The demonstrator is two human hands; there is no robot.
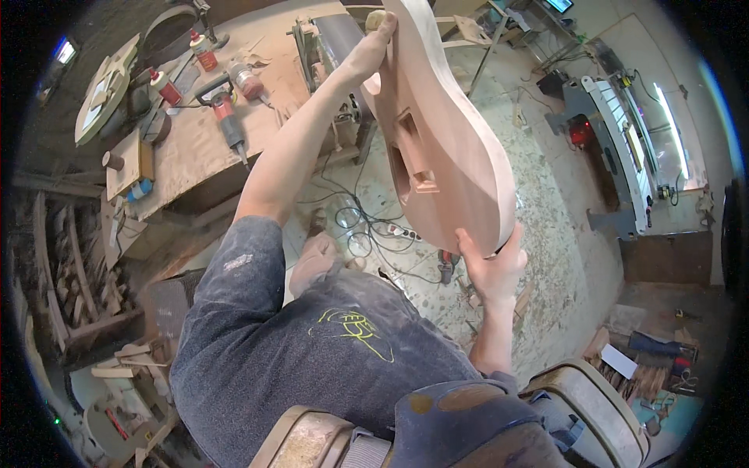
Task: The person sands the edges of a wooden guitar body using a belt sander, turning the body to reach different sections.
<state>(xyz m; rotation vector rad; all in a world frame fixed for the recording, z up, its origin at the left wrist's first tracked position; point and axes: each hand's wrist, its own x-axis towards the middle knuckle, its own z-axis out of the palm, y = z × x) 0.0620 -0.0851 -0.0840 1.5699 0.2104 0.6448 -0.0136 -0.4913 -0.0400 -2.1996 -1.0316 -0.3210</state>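
Observation:
An unfinished wooden electric guitar body [460,152] is held up in front of me, tilted, with its routed pockets showing on the face. My left hand [373,51] grips its far end, and part of those fingers is hidden behind the wood. Around the near rounded edge, my right hand [497,269] is closed with the thumb on the face and the other fingers at the edge and behind. Just beyond my left forearm stands a belt sander [341,39] with a broad grey belt, partly covered by the hand and the body.
On the dusty workbench [183,175] at left lie a red power tool [226,117], several glue bottles [203,51] and another guitar body [108,90]. Black cables [367,226] are coiled on the floor. Wood offcuts [129,366] lie at lower left, and a machine [616,148] stands at right.

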